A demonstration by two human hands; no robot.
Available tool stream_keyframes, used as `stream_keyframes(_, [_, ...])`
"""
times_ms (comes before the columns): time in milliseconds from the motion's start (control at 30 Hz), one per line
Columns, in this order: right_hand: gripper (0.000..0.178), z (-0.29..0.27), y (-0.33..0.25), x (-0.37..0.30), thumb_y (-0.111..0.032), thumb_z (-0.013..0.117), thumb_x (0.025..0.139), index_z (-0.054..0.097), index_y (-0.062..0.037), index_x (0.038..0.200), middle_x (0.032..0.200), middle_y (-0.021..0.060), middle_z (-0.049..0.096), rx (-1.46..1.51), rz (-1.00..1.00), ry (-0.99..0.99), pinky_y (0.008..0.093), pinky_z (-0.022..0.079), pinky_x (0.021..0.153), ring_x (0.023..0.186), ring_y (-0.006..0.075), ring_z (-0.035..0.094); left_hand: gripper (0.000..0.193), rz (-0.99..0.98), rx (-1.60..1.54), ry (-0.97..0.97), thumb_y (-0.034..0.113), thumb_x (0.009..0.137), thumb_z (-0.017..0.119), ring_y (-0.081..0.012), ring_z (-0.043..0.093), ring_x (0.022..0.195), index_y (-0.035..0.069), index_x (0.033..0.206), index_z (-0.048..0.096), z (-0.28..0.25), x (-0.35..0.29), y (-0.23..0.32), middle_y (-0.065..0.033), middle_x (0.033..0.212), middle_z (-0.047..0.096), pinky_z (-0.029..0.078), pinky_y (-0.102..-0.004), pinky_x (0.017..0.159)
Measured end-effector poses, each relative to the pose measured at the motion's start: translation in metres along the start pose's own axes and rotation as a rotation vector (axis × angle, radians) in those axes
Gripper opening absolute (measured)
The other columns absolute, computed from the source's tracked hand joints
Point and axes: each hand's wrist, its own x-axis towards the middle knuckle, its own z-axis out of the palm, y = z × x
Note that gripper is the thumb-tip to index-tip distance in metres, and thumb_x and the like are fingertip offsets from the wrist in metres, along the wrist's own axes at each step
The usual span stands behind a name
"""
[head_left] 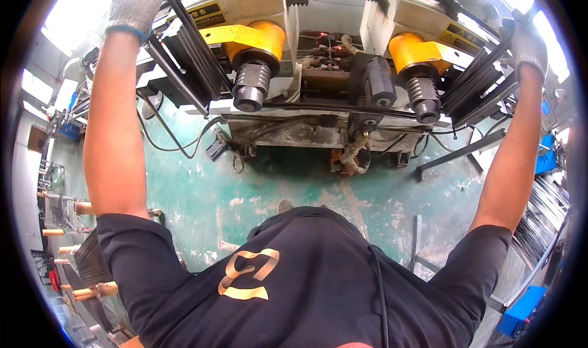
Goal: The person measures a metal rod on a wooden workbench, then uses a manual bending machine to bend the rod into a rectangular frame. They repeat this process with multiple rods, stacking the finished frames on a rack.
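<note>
My left hand (136, 5), in a grey-white knitted glove with a blue cuff edge, is raised at the top left beside dark metal bars (196, 48). Its fingers run out of the picture, so their grip is hidden. At the upper right my right hand (530, 47), gloved alike, is closed at the outer end of another set of dark bars (484, 78); what lies in its fingers is unclear. Between my arms stands a two-headed machine. Each head carries a yellow bracket, left (263, 37) and right (416, 51), above a ribbed steel cylinder (251, 85).
A dark block (381, 82) sits on rails between the heads. Cables (184, 149) loop below the left head. A metal frame (416, 244) stands on the worn green floor (275, 183). Thin rods (542, 216) and a blue box (520, 311) are at right; wooden-ended rollers (95, 291) are at left.
</note>
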Motion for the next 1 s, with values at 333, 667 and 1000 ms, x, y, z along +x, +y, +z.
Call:
stream_keyframes(333, [0.054, 0.001, -0.002, 0.003, -0.044, 0.043, 0.103, 0.060, -0.0073, 0.138, 0.122, 0.0145, 0.071, 0.188, 0.086, -0.143, 0.0352, 0.046, 0.099, 0.105, 0.0200, 0.069, 0.045, 0.010, 0.268, 0.082, 0.041, 0.104, 0.044, -0.0205, 0.062, 0.090, 0.002, 0.112, 0.065, 0.011, -0.033, 0.034, -0.0093, 0.100, 0.066, 0.047, -0.0389, 0.084])
stream_keyframes(667, [0.052, 0.013, 0.014, 0.021, -0.045, 0.042, 0.103, 0.064, -0.0070, 0.132, 0.119, 0.0122, 0.072, 0.120, 0.018, -0.169, 0.0334, 0.046, 0.098, 0.101, 0.0182, 0.070, 0.040, -0.162, 0.255, 0.161, 0.042, 0.103, 0.042, -0.0192, 0.059, 0.081, 0.007, 0.100, 0.063, 0.017, -0.014, 0.027, -0.0052, 0.087, 0.062, 0.049, -0.0431, 0.070])
stream_keyframes(1000, [0.056, 0.000, 0.019, 0.034, -0.049, 0.038, 0.104, 0.062, -0.0107, 0.137, 0.122, 0.0108, 0.072, -0.114, -0.108, -0.141, 0.0352, 0.045, 0.102, 0.110, 0.0212, 0.068, 0.030, 0.280, 1.135, -0.100, 0.025, 0.101, 0.052, -0.0191, 0.058, 0.070, -0.001, 0.104, 0.065, -0.033, 0.031, 0.009, -0.0088, 0.082, 0.062, 0.050, -0.0355, 0.064])
